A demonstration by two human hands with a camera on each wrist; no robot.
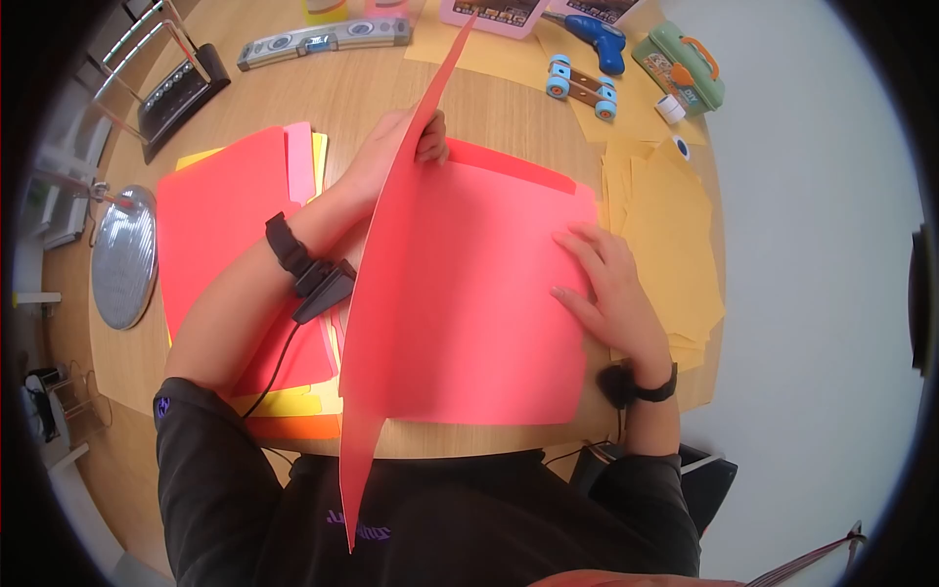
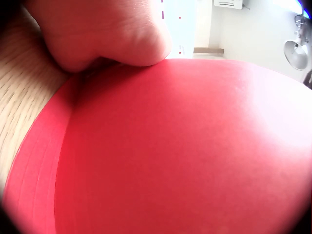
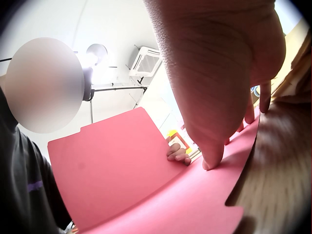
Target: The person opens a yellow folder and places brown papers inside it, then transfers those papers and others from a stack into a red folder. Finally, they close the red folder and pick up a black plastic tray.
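Observation:
A red file folder (image 1: pixel 489 303) lies half opened on the wooden table, its right leaf flat and its left leaf standing almost upright. My left hand (image 1: pixel 380 155) grips the standing leaf by its far edge, fingers curled round onto the inner face. In the left wrist view, that leaf's outer face (image 2: pixel 175 146) fills most of the frame below the hand. On the right side, my right hand (image 1: pixel 614 293) rests on the flat leaf with fingers spread near its outer edge. The right wrist view shows its thumb (image 3: pixel 212 157) touching the pink inner surface.
Left of the folder lies a stack of red, pink, yellow and orange folders (image 1: pixel 230 225). Yellow paper sheets (image 1: pixel 670 245) lie at the right. A level (image 1: pixel 323 41), blue toy drill (image 1: pixel 597 44), wheeled toy (image 1: pixel 584 88) and green case (image 1: pixel 680 64) stand along the back.

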